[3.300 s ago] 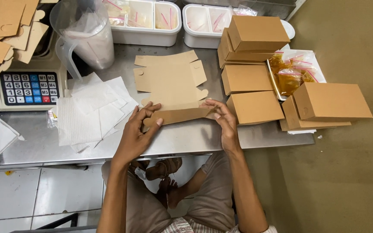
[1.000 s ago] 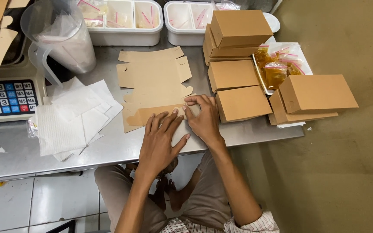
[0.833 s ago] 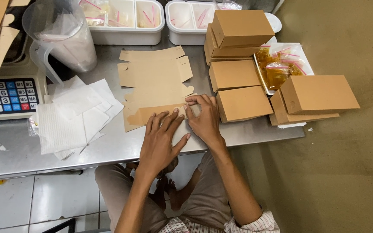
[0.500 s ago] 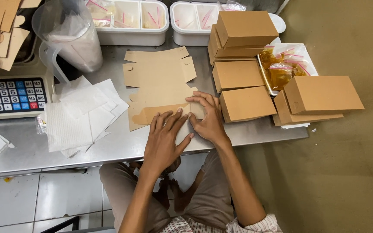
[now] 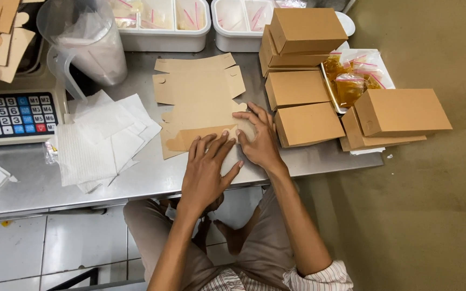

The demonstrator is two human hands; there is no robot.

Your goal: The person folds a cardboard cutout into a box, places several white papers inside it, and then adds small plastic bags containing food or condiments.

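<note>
A flat brown cardboard box blank (image 5: 200, 94) lies on the steel table (image 5: 152, 178), its near flap folded over. My left hand (image 5: 207, 170) presses palm down on that folded edge, fingers spread. My right hand (image 5: 258, 137) lies flat on the blank's right end, next to a folded brown box (image 5: 308, 124). Neither hand grips anything; both push down on the cardboard.
Several folded brown boxes (image 5: 303, 29) are stacked at the right, around a tray of small bags (image 5: 351, 78) with orange filling. White paper sheets (image 5: 101, 140) lie at the left, by a scale with a keypad (image 5: 14, 113), a clear plastic jug (image 5: 90, 40) and white bins (image 5: 160, 21).
Earlier my hands held the folded flap from both ends. My left hand has since moved right, and both hands now press flat on the flap, close together.
</note>
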